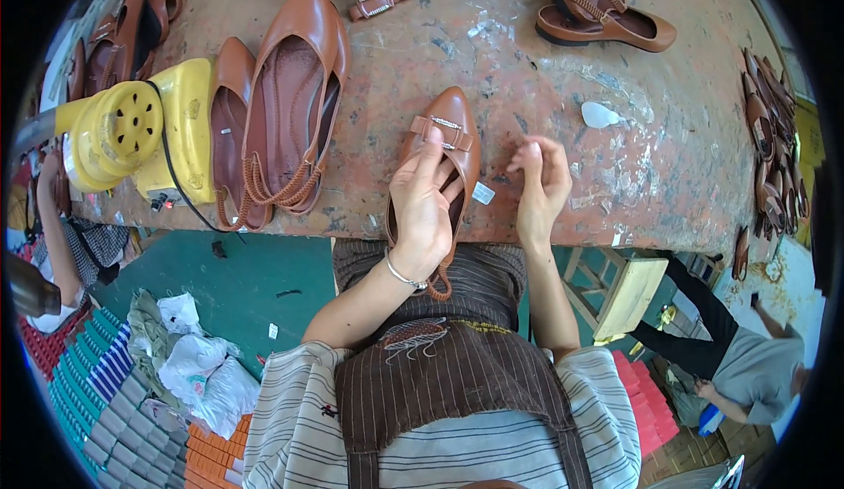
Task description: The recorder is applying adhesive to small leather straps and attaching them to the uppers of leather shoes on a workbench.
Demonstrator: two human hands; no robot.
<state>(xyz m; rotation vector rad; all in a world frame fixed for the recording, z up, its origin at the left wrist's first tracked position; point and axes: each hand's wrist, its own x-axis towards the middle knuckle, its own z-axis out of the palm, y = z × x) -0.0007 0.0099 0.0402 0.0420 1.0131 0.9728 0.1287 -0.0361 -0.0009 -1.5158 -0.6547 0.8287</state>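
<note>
A brown pointed slingback flat shoe [458, 107] lies on the table edge in front of me, toe pointing away. A brown bow [451, 135] with a sparkling strip sits across its toe. My left hand [424, 199] grips the shoe, thumb on the bow and fingers reaching into the opening. The braided heel strap [444, 280] hangs over the table edge below my wrist. To the right, my right hand [542, 186] is raised apart from the shoe, its fingers loosely bent and holding nothing that I can see. A small pale label [483, 193] is beside the shoe.
A white dropper bottle [600, 115] lies at the right on the worn table [668, 186]. Left stand brown flats [294, 76] and a yellow machine [180, 128] with a cable. More shoes [607, 27] and bows [382, 1] lie at the far side. Another person [747, 370] is at right.
</note>
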